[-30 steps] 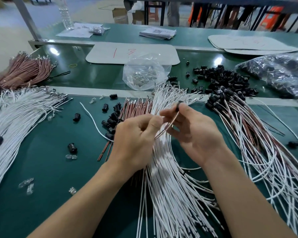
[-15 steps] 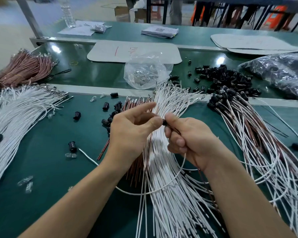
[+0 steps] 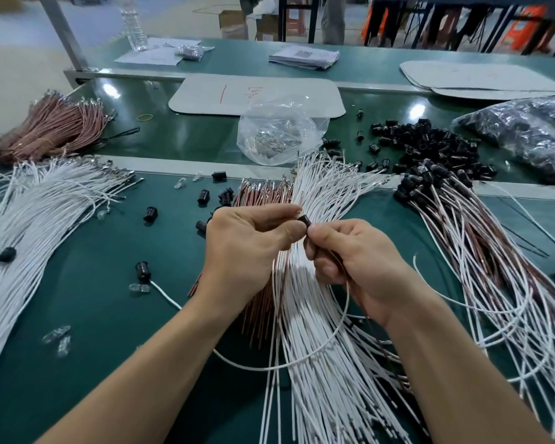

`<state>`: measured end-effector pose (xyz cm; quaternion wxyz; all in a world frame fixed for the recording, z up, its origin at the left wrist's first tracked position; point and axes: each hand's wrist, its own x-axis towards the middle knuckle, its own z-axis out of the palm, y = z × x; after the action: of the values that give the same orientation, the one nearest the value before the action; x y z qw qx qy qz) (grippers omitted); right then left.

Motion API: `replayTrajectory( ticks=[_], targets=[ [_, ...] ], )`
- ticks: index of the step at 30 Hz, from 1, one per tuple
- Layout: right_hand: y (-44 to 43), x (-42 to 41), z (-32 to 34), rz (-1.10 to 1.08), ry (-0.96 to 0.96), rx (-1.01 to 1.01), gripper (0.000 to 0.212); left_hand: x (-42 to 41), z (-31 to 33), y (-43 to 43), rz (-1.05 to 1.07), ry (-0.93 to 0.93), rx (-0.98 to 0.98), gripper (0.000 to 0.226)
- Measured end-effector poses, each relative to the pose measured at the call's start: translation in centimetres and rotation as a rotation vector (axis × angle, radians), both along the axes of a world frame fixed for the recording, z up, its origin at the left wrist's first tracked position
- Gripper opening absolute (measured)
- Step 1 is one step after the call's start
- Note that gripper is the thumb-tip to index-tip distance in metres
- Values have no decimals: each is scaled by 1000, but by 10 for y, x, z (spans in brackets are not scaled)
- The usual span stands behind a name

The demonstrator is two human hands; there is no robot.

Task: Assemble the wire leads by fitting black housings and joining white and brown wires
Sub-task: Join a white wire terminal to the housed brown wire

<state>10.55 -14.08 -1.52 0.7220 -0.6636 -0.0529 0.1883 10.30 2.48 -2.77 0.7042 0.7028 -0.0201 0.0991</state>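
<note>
Bench: we look down on a green-topped bench, with small clear glass bulbs loose at its near left.
Middle bundle: a thick sheaf of long white insulated wires runs away from us under both hands. A sheaf of thin brown wires lies just beside it on the left.
Right hand: our right hand has its fingers curled round a small black cylindrical housing, held above the middle bundle. A single white wire loops down from that fist.
Left hand: our left hand pinches a small pale part at the housing's top between thumb and forefinger. We cannot tell what it is.
Sides: a fanned white wire bundle lies at left. Paired white and brown leads with black ends lie at right.
Beyond: we see a heap of loose black housings, a crumpled clear plastic bag and, far left, a pinkish-brown wire bundle.
</note>
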Motion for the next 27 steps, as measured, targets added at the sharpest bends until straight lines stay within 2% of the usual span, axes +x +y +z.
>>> replayTrajectory(
  ticks=[3, 15, 17, 19, 23, 25, 27],
  targets=[
    [0, 0, -2, -4, 15, 15, 53, 0, -1, -1, 7, -28, 48, 24],
    [7, -1, -1, -53, 100, 69, 50, -1, -7, -5, 47, -47, 38, 24],
    [9, 0, 10, -110, 138, 112, 44, 2, -5, -9, 23, -34, -1, 24],
    [2, 3, 27, -190, 159, 241, 38, 3, -3, -11, -31, -37, 23, 29],
    [-55, 17, 77, -323, 237, 585, 26, -2, -4, -9, -93, -16, 189, 31],
    [-97, 22, 102, -290, 210, 588, 23, -5, -5, -9, -79, -15, 257, 32],
    [-139, 25, 125, -194, 165, 497, 29, -7, -3, -9, -39, -27, 334, 32]
  ],
)
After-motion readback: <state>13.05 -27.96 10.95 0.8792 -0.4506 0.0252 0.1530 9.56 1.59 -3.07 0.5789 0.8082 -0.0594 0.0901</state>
